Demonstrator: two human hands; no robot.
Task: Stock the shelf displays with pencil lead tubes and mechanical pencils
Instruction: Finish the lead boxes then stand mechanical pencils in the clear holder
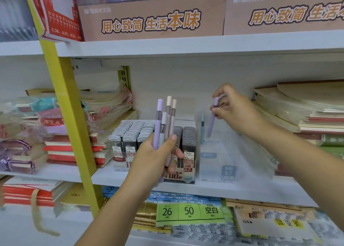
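left hand (154, 158) comes nearest the camera in the head view, with its fingers and thumb curled round a bundle of pencils (168, 108). it holds them upright by their lower halves, in front of the packed rows of lead tubes (130, 132). the right hand (236, 109) is further in and higher. its fingertips pinch one purple pencil (211, 124) near the top, so the pencil hangs tip down over the clear box (210, 163) just right of the lead tubes on the shelf (242, 191). a blue pencil (202, 128) already stands inside that box against its left wall. the rest of the box looks almost bare, though its see-through sides are hard to read. the likeliest slip is in the left hand: the bundle is held low and the tops fan apart, so a loosened thumb could let one slide out onto the lead tubes or off the shelf edge. the purple pencil is held by only a light pinch, and with so little in the box to lean on, it may topple flat or knock the blue pencil over when let go. the faint walls of the box also make it easy to set the tip down on the rim or outside it. stacked notebooks (297, 111) sit close on the right, near the right arm.
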